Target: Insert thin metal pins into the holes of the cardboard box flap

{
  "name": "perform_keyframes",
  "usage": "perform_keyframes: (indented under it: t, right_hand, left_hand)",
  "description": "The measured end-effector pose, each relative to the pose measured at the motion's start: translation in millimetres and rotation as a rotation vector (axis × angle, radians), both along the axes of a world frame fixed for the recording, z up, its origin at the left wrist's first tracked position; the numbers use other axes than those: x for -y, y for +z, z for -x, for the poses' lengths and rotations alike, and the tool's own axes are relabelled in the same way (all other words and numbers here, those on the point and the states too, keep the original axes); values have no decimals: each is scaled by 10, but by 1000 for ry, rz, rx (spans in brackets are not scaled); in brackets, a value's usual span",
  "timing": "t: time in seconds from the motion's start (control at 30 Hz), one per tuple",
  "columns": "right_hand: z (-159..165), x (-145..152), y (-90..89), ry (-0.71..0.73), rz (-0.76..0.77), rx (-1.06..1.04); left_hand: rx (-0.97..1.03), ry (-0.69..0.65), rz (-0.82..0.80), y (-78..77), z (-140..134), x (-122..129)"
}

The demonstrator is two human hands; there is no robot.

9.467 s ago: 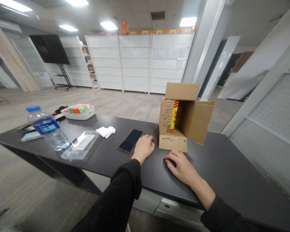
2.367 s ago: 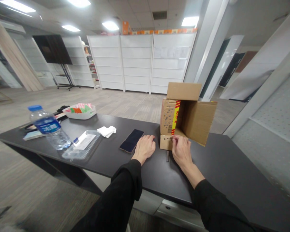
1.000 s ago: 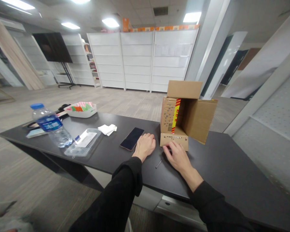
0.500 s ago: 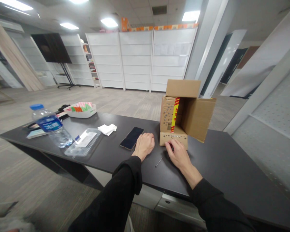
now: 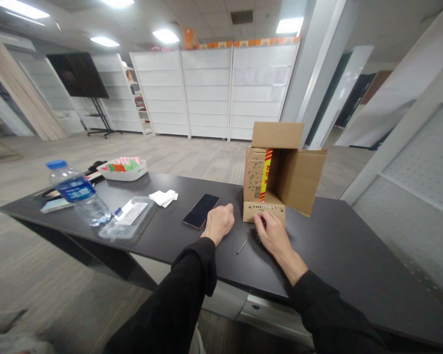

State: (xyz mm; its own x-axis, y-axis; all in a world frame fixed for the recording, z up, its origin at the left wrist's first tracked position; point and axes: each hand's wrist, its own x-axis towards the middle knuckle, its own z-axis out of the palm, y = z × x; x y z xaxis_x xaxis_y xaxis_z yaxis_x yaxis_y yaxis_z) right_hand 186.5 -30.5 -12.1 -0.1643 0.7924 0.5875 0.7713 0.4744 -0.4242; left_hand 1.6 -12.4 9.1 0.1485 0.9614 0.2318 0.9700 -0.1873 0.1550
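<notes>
Rod (image 5: 242, 246) of thin metal lies on the table (image 5: 339, 246) just left of the right hand (image 5: 272, 233), whose fingers bend close to the thumb before the cardboard box (image 5: 295, 177); small metal pieces show partly beside that thumb, and I cannot tell whether they are gripped. Left of the rod, the left hand (image 5: 220, 222) rests loosely curled beside the phone (image 5: 201, 211), its palm hidden.
</notes>
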Motion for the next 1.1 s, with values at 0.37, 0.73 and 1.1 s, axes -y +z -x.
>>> perform_keyframes:
  t: [0.37, 0.73, 1.1]
  right_hand:
    - [-18, -20, -17, -11, -11, -30]
    - [-22, -11, 0, -33, -13, -24]
    - [-30, -8, -13, -32, -30, -11]
  left_hand:
    - [-43, 60, 80, 27, -17, 14]
    - [-60, 54, 60, 19, -25, 21]
    - [-61, 60, 55, 9, -16, 44]
